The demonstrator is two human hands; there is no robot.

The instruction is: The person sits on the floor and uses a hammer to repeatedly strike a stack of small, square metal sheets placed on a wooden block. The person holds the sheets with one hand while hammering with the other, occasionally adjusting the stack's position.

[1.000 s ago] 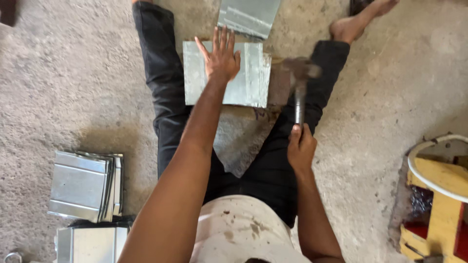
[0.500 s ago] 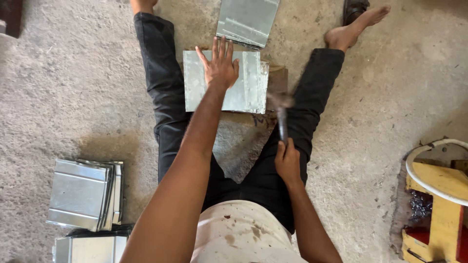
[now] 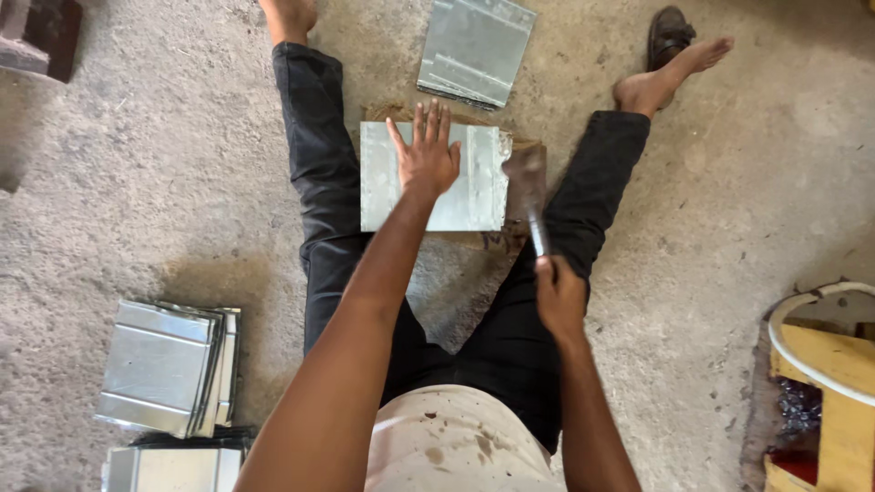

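Observation:
I sit on a concrete floor with my legs spread. A flat grey metal sheet (image 3: 474, 187) lies on a brown block (image 3: 524, 155) between them. My left hand (image 3: 427, 155) presses flat on the sheet, fingers spread. My right hand (image 3: 558, 296) grips the handle of a hammer (image 3: 531, 196). The blurred hammer head is at the sheet's right edge.
Another metal sheet (image 3: 474, 47) lies on the floor beyond the block. Stacks of folded metal pieces (image 3: 169, 369) sit at my lower left, with one more stack (image 3: 164, 469) below. A yellow wooden frame with a white ring (image 3: 820, 355) stands at the right. A dark shoe (image 3: 668, 35) lies by my right foot.
The hammer has swung down and left, from beside the sheet's right side to its right edge. My left hand stays pressed on the sheet.

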